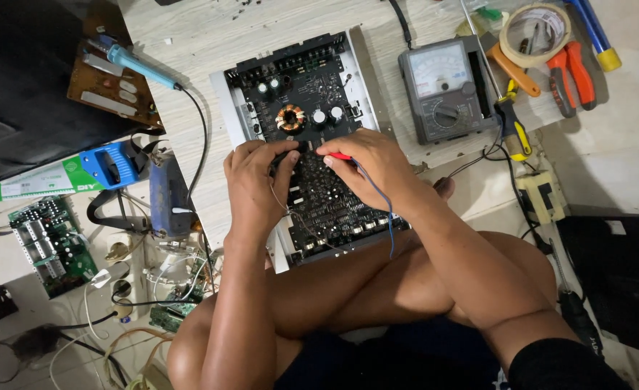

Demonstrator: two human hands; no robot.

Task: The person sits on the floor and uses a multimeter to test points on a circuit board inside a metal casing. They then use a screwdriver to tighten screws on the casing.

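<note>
Green-white flat box (pixel 41 180) far left; meter dial face (pixel 438 70) top right.

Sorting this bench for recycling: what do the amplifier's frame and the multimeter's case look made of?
The amplifier frame looks like bare metal, probably aluminium: pale grey, matte, thin folded edges. The multimeter case looks like moulded grey plastic, with rounded corners and a clear window over the dial.

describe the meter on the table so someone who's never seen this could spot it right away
Start at the big black circuit board in its pale metal chassis, under both hands. Just right of it lies a grey analog meter, boxy, with a white needle scale above a round dial. Unlike the pliers and tape roll nearby, it has a dial face.
</note>
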